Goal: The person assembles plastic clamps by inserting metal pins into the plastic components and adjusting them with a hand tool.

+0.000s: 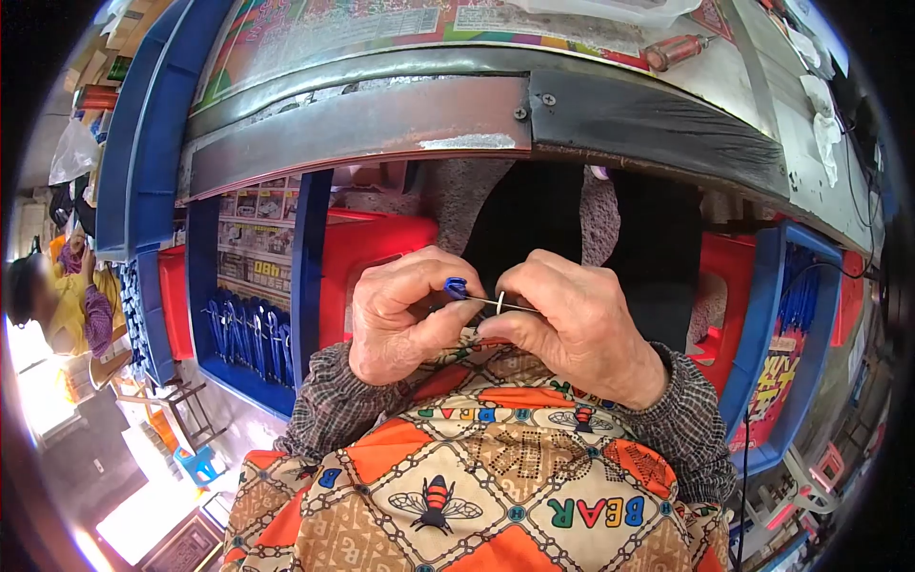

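Observation:
Over my patterned apron [434, 500], both hands meet around a thin metal rod [520, 307] with a blue end piece [456, 286]. My left hand [410, 310] is closed, pinching the rod beside the blue piece. My right hand [581, 319] pinches the rod farther to the right, its thumb and forefinger nearly together. Between the hands, a small pale ring-like piece [500, 302] sits around or against the rod. Part of the rod is hidden by my fingers.
A worktable [362, 116] edge lies ahead, with a red screwdriver [675, 51] on top. Blue crates holding blue-handled items [250, 336] stand on both sides, beside red stools [367, 253]. Another person [71, 296] is at the far left.

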The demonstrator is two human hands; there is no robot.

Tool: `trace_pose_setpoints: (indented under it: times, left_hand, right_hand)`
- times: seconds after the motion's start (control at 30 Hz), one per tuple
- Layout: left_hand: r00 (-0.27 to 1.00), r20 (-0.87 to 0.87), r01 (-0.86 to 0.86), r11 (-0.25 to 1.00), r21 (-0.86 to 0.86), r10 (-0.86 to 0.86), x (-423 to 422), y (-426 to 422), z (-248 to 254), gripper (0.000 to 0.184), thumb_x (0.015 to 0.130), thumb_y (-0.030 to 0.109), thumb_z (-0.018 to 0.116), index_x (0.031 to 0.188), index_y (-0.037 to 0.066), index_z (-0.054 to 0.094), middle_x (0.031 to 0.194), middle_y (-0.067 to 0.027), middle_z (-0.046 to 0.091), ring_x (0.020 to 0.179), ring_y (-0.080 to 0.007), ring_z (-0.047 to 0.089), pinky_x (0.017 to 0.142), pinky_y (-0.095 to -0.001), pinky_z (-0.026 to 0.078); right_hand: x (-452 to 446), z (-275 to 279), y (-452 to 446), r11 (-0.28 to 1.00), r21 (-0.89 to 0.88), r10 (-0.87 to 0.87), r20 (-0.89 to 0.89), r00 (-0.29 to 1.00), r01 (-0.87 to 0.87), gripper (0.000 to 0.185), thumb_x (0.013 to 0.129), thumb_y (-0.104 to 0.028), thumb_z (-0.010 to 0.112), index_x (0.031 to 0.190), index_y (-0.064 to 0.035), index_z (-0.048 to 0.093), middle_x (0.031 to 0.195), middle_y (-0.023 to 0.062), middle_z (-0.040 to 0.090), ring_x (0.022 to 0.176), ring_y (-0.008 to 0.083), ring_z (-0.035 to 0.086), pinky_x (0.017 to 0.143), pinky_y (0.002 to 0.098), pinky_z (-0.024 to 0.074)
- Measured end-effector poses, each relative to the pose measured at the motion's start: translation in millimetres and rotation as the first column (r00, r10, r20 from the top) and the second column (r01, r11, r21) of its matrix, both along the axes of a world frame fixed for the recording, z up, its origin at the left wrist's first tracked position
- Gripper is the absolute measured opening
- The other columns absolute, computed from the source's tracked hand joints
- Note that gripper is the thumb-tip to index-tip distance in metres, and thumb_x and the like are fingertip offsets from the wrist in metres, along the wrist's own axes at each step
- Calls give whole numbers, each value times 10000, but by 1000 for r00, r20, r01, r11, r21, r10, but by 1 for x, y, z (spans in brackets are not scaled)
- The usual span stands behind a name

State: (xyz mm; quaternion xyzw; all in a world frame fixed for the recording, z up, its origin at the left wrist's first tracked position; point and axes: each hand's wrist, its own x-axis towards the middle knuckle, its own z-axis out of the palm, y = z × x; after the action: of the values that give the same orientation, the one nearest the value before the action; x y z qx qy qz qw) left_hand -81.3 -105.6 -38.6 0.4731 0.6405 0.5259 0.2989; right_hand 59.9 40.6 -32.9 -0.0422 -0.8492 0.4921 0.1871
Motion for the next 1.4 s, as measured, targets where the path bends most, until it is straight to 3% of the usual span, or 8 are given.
trace_pose_setpoints:
  times: [0.2,0.3,0.5,0.7,0.9,1.1,1.3,1.4]
  left_hand:
    - [999,-4,-50,997,-51,49,4,0,6,136,706,-34,644,840,-15,637,814,-98,638,690,-141,589,566,-243,463]
    - [998,-15,-57,997,-44,56,4,1,5,135,721,-35,646,853,-6,640,815,-85,637,662,-129,573,554,-238,448]
    - [996,-45,-75,997,-1,75,4,2,0,127,743,-36,648,863,3,639,818,-71,637,640,-115,556,554,-233,435]
    - [996,18,-83,997,-8,83,4,1,1,119,761,-31,649,875,3,639,829,-68,639,645,-102,555,553,-226,439]
    - [993,70,-94,995,-32,96,7,1,3,119,767,-41,648,877,2,635,835,-64,640,648,-89,557,537,-213,431]
    - [984,92,-150,988,-33,152,10,2,-1,127,761,-58,649,873,-4,622,834,-70,640,654,-85,561,542,-210,432]
    - [989,74,-131,991,12,130,10,4,1,120,763,-57,650,865,-3,621,824,-62,633,650,-73,553,542,-207,429]
    - [988,93,-123,992,-12,123,11,4,1,117,765,-58,649,865,-4,622,821,-59,631,650,-69,550,543,-206,430]
  right_hand:
    - [-2,2,-3,996,-82,-29,-18,999,27,234,750,-102,717,790,0,511,707,123,514,604,300,571,511,375,439]
    - [-4,2,-2,999,-21,-28,-42,999,28,201,729,-53,686,777,-17,494,691,112,491,606,287,564,507,371,440]
    - [-11,-1,-4,953,283,-51,-216,975,112,188,677,-44,648,770,-45,484,696,93,467,625,259,566,530,362,464]
    - [-6,9,2,1000,5,-17,7,1000,16,243,733,-109,713,817,-5,510,748,115,523,648,296,578,541,370,467]
    - [-4,0,4,997,-72,30,-24,999,-31,263,741,-89,718,880,-4,511,766,123,527,650,318,573,537,383,454]
    - [-12,-5,-2,987,142,-52,-152,987,74,244,713,-8,684,876,-13,503,739,127,500,653,312,581,536,381,454]
    - [-8,8,4,995,-93,-23,-10,1000,22,263,762,-90,705,925,11,525,799,138,546,657,306,585,542,375,460]
    - [-2,4,10,998,-47,36,39,999,-34,277,772,-123,716,929,16,535,834,143,563,658,297,587,542,369,460]
